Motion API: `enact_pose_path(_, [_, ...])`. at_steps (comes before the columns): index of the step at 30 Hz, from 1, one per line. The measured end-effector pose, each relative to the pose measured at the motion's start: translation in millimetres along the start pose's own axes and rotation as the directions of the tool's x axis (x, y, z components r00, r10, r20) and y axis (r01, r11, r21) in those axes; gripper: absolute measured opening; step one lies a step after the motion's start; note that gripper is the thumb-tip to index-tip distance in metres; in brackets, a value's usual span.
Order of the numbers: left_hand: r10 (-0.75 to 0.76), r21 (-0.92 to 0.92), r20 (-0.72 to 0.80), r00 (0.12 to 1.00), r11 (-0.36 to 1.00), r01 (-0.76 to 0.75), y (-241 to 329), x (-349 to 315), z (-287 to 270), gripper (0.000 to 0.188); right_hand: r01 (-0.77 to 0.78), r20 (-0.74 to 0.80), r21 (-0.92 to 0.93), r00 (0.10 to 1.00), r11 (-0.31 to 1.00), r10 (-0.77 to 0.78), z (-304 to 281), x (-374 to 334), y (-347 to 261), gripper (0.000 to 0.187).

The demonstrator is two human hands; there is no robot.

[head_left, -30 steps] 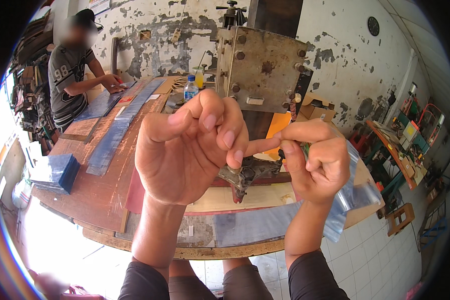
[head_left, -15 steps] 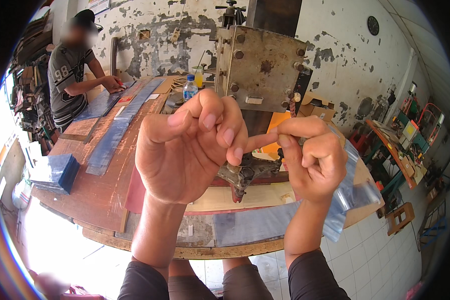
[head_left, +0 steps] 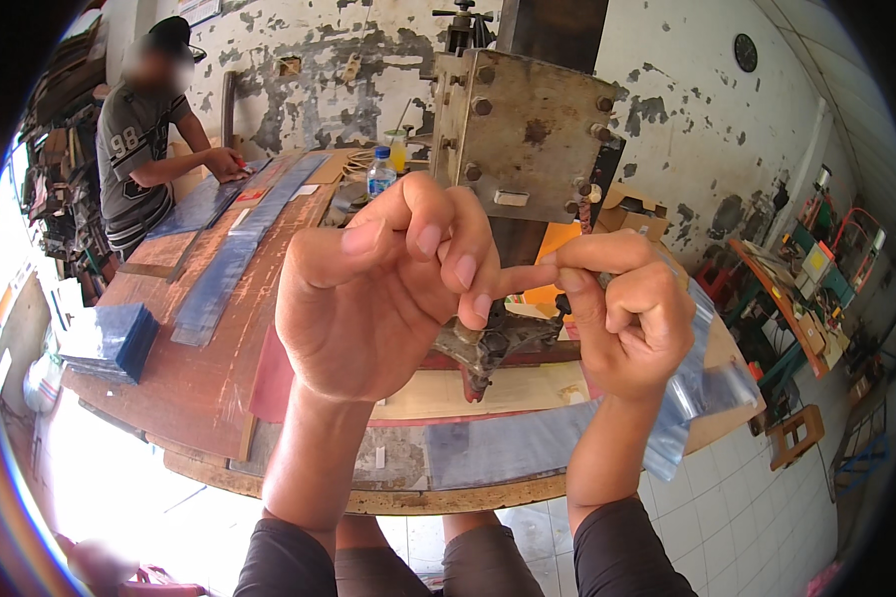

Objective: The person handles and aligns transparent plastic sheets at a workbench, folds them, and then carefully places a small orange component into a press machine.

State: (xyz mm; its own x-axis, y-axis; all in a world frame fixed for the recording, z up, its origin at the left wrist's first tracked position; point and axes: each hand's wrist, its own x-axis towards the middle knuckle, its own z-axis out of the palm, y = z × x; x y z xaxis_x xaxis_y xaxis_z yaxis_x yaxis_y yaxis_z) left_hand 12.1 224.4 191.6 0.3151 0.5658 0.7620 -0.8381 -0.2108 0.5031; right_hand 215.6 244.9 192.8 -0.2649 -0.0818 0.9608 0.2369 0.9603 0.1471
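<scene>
Both hands are raised in front of the press. My left hand [head_left: 378, 298] shows its palm, thumb and fingers loosely curled and apart, with nothing in it. Its little finger [head_left: 524, 279] stretches to the right. My right hand [head_left: 632, 313] is closed, pinching the tip of that little finger between thumb and forefinger, its other fingers folded in. Behind them stands a heavy bolted metal press [head_left: 533, 129], its lower part largely covered by my hands. Under the hands, a pale board [head_left: 438, 393] lies at the press's base.
Clear bluish plastic strips [head_left: 513, 443] lie along the table's front edge. More plastic sheets [head_left: 234, 269] and a stack of blue sheets [head_left: 110, 343] are at left. A water bottle [head_left: 380, 171] stands behind my left hand. A co-worker [head_left: 144, 149] bends over sheets at far left.
The hands keep the same pose and hold. In the picture, both have shifted very slightly to the right, and the background has shifted a little too.
</scene>
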Motion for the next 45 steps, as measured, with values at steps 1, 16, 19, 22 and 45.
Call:
enact_pose_path(1, [0.006,-0.022,0.017,1.000,1.000,-0.006,-0.7,0.6,-0.1,0.035,0.002,-0.001,0.013,1.000,1.000,-0.002,-0.5,0.3,0.2,0.039])
enact_pose_path(16, [0.022,-0.018,-0.055,0.998,1.000,-0.023,-1.8,-0.8,4.4,0.039,-0.110,-0.062,0.113,0.991,0.988,0.117,1.3,-3.6,-2.6,0.040])
enact_pose_path(19, [0.025,0.034,-0.023,0.999,0.999,-0.025,-1.7,0.1,1.1,0.039,-0.096,-0.069,0.103,0.992,0.990,0.104,0.4,-2.3,-3.5,0.040])
enact_pose_path(22, [0.036,0.003,-0.043,0.998,0.999,-0.036,-4.1,-0.6,2.6,0.039,-0.084,-0.052,0.096,0.995,0.992,0.089,0.5,-1.5,-2.7,0.039])
enact_pose_path(45, [0.041,0.110,-0.064,0.997,0.993,-0.034,-1.5,0.0,-0.6,0.035,-0.325,-0.054,0.320,0.931,0.890,0.360,5.9,-2.8,-2.6,0.030])
